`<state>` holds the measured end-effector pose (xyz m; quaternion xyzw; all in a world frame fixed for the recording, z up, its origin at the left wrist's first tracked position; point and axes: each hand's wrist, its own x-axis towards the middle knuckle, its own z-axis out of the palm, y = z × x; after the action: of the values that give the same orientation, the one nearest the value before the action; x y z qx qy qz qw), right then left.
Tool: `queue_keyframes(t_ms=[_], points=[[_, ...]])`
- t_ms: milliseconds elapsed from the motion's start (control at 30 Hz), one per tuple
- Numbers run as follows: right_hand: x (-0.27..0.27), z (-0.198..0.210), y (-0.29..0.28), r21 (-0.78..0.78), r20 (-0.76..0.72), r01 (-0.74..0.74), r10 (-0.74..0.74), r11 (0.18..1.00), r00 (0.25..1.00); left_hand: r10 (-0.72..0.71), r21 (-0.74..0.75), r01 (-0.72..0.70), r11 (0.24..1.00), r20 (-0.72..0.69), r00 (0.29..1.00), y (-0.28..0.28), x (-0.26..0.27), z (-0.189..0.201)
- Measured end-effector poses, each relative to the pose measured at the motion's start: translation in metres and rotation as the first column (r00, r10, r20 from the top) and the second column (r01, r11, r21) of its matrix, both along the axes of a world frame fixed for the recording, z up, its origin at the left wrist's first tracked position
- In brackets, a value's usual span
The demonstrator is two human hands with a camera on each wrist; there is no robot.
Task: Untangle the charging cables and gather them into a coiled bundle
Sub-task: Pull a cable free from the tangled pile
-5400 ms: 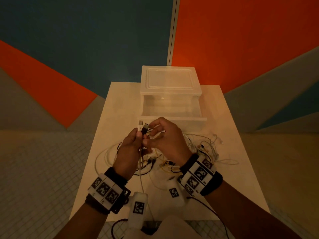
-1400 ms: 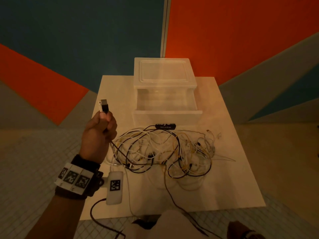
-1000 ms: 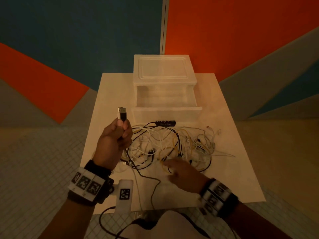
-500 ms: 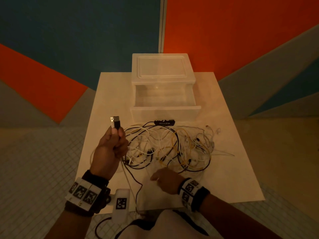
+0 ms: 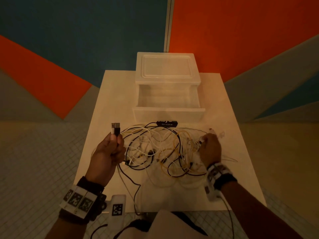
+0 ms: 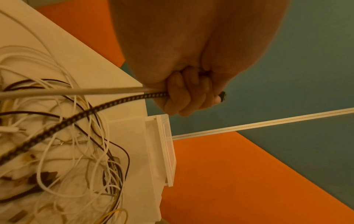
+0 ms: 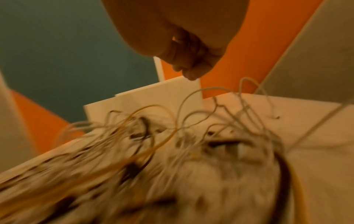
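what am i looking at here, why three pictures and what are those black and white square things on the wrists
No machine here: a person works with two bare hands, wearing three cameras. The wide picture comes from a head camera looking down at a white table. The other two come from cameras strapped to each wrist, looking along the hand; the patterned squares sit on those wristbands.

On the table lies a tangle of cables, white, black and yellow. Behind it stands a clear plastic box with its drawer pulled open.

The left hand grips two cable ends, one white and one braided black, with their USB plugs sticking up above the fist. The right hand reaches into the far right side of the tangle; its wrist picture is too blurred to tell whether it holds anything.
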<state>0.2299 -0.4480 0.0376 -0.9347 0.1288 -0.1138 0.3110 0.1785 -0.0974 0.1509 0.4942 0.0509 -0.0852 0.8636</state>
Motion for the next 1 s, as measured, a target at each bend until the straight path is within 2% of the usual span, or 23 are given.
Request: queue_keyframes(t_ms=[67,133,233,300,367,400,433,500,533,567,600,633,700,800,933,1000], points=[[0.035,0.001,-0.02,-0.068,-0.084,0.055,-0.061,0.996,0.995,-0.003,0.02,0.003,1.0,-0.011,1.0,0.001,0.0,-0.001],[0.064,-0.002,-0.036,-0.17,-0.288,0.011,-0.061,0.985,0.956,0.0,0.051,0.0,0.999,-0.016,1.0,-0.001,-0.001,0.0],[0.084,0.0,-0.047,-0.345,-0.613,-0.111,-0.135,0.932,0.778,0.006,0.073,-0.004,0.997,-0.023,1.0,-0.005,-0.002,0.0],[0.088,-0.002,-0.054,-0.313,-0.721,-0.17,-0.117,0.935,0.683,0.013,0.07,-0.011,0.997,-0.021,1.0,-0.009,-0.001,0.0],[0.094,-0.006,-0.062,-0.231,-0.766,-0.213,-0.042,0.949,0.641,0.014,0.069,-0.013,0.998,-0.015,1.0,-0.011,0.0,0.0],[0.096,-0.004,-0.065,-0.206,-0.763,-0.212,-0.022,0.955,0.646,0.012,0.068,-0.011,0.998,-0.013,1.0,-0.012,0.001,0.0],[0.098,0.002,-0.069,-0.205,-0.739,-0.2,-0.018,0.958,0.674,0.01,0.067,-0.01,0.998,-0.01,1.0,-0.012,0.003,0.0],[0.106,0.024,-0.068,-0.156,-0.62,-0.134,0.008,0.979,0.784,0.007,0.064,-0.007,0.998,-0.005,1.0,-0.013,0.006,0.001],[0.111,0.039,-0.065,-0.045,-0.518,-0.103,0.065,0.994,0.853,0.008,0.061,-0.008,0.998,-0.003,1.0,-0.013,0.008,0.001],[0.111,0.057,-0.06,0.197,-0.376,-0.024,0.098,0.98,0.921,0.008,0.058,-0.008,0.998,-0.002,1.0,-0.013,0.01,0.001],[0.109,0.078,-0.053,0.444,-0.256,0.016,0.11,0.896,0.96,0.007,0.055,-0.007,0.998,-0.002,1.0,-0.014,0.012,0.001],[0.104,0.103,-0.044,0.605,-0.157,-0.004,0.125,0.796,0.98,0.006,0.052,-0.006,0.999,0.001,1.0,-0.015,0.015,0.001],[0.094,0.15,-0.024,0.717,0.048,-0.193,0.229,0.67,0.972,0.0,0.046,-0.001,0.999,0.01,1.0,-0.018,0.02,0.002],[0.08,0.214,0.005,0.696,0.262,-0.407,0.319,0.591,0.911,-0.017,0.043,0.017,0.999,0.018,1.0,-0.023,0.027,0.008],[0.061,0.287,0.035,0.592,0.526,-0.616,0.33,0.519,0.784,-0.031,0.052,0.028,0.998,0.046,0.998,-0.025,0.031,0.015],[0.059,0.308,0.043,0.526,0.598,-0.665,0.326,0.53,0.732,-0.019,0.039,0.018,0.999,0.041,0.999,-0.024,0.031,0.018]])
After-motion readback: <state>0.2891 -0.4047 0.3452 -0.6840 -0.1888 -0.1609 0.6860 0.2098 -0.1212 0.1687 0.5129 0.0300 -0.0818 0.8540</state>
